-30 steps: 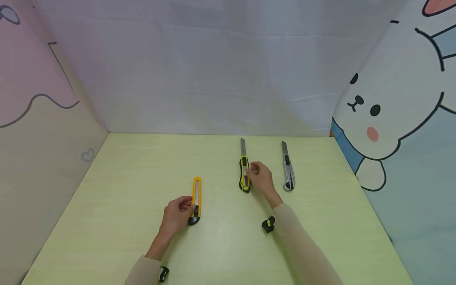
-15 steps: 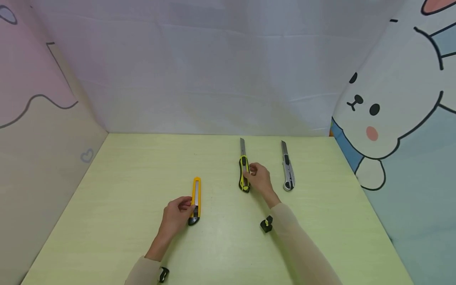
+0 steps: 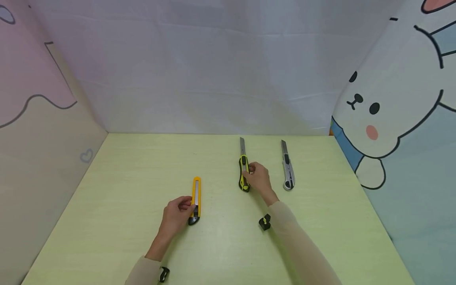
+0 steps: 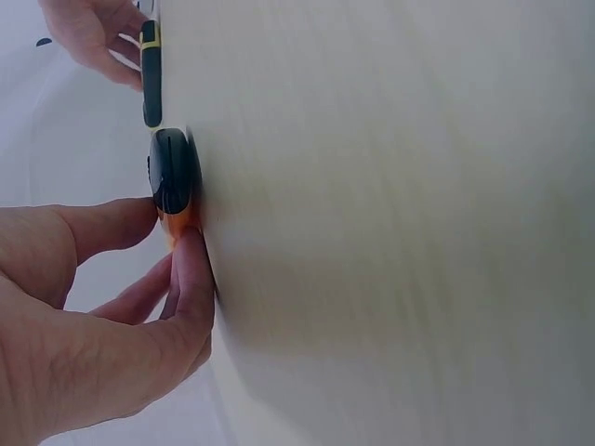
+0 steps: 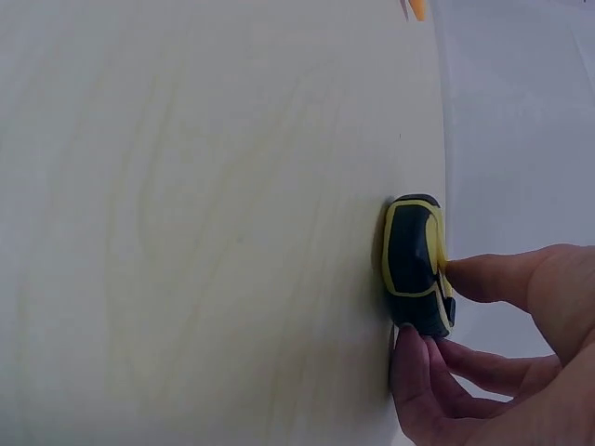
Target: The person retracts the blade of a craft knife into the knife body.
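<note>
Head view is showing a person working at a pale green tabletop (image 3: 124,221), with the yellow-and-black knife (image 3: 244,174) serving as landmark. The right hand (image 3: 259,180) is pinching that knife at its body, thumb and fingers closed on its sides while it is lying flat with its blade pushed out toward the far wall. To the near left of it, the left hand (image 3: 175,215) is gripping the black tail end of an orange utility knife (image 3: 196,198), fingers curled round it; this knife is also lying flat, and no blade is showing from it. To the right of the landmark, well apart from both hands, a silver knife (image 3: 287,172) is lying with its blade out. Near the landmark, beside the right sleeve, a small black-and-yellow piece (image 3: 264,222) is sitting on the tabletop.

Right wrist view is showing fingertips (image 5: 414,348) pressing the landmark knife's dark end (image 5: 416,265) from both sides.

Judging from this, handling it well is calling for keeping fingers on the body and behind the exposed blade, holding the knife flat and steady, and working the slider slowly.

No containers are appearing anywhere.
</note>
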A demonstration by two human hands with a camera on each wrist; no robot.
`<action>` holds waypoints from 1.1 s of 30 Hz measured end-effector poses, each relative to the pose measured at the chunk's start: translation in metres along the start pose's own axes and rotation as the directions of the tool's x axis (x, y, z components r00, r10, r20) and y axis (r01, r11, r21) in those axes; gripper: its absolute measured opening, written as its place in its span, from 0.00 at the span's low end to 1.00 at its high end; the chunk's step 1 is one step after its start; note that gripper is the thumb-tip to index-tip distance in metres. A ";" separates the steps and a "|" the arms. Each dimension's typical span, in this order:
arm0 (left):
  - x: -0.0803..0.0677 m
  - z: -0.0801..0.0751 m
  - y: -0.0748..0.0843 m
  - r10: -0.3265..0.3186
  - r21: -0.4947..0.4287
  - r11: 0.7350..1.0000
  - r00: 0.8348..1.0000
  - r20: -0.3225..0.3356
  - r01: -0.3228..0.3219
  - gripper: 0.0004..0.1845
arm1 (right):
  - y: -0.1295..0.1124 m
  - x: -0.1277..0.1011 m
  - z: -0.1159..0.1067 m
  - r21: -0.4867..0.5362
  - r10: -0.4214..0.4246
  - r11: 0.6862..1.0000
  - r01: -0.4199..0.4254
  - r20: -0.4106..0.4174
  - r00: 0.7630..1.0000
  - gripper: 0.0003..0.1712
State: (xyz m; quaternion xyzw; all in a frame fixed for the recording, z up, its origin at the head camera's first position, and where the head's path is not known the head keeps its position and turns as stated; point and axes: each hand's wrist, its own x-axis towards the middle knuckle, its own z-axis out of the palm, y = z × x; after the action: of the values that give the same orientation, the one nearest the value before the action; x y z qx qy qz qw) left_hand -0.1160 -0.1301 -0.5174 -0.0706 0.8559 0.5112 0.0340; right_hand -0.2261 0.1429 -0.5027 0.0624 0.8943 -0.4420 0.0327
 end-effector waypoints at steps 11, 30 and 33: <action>0.001 -0.001 -0.001 0.002 -0.009 1.000 1.000 0.003 -0.002 0.15 | -0.009 0.001 0.002 -0.070 0.028 0.997 -0.029 -0.023 0.999 0.21; -0.001 -0.002 -0.001 -0.003 -0.015 1.000 1.000 0.006 0.003 0.15 | -0.013 -0.001 0.003 -0.018 -0.003 1.000 0.003 -0.003 1.000 0.24; -0.001 -0.002 -0.001 -0.002 -0.019 1.000 1.000 0.007 0.002 0.15 | -0.011 0.000 0.003 -0.022 -0.016 1.000 0.016 -0.011 1.000 0.23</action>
State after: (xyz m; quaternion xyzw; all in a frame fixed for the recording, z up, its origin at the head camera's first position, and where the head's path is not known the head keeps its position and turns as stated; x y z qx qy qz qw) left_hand -0.1144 -0.1321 -0.5168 -0.0701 0.8509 0.5193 0.0367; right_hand -0.2279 0.1336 -0.4963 0.0575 0.8996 -0.4322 0.0247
